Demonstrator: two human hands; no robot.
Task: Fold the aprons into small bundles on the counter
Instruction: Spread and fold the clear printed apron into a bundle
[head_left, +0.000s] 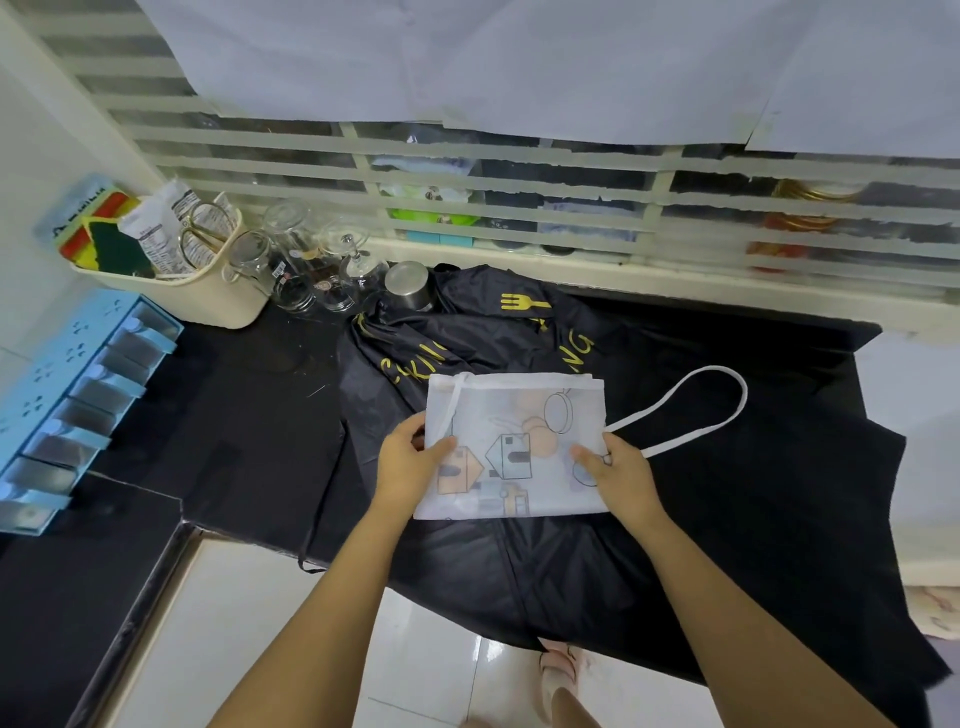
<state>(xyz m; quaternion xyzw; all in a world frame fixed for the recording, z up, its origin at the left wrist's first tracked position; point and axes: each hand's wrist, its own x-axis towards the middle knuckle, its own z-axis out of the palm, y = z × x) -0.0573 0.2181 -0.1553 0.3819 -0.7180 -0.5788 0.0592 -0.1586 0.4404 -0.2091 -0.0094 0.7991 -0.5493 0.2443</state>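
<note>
The left hand (410, 457) and right hand (618, 467) pinch the white apron (514, 415) by its sides. Its trailing strap (727, 405) may spoil the bundle.

Folded white printed apron (514, 447) lies atop spread black apron (675, 493), strap looping right.

Soft, even daylight, seemingly from the paper-covered window (519, 150); faint sheen on the black apron (571, 561); wide-angle bending at the edges; corners slightly blurred.
</note>
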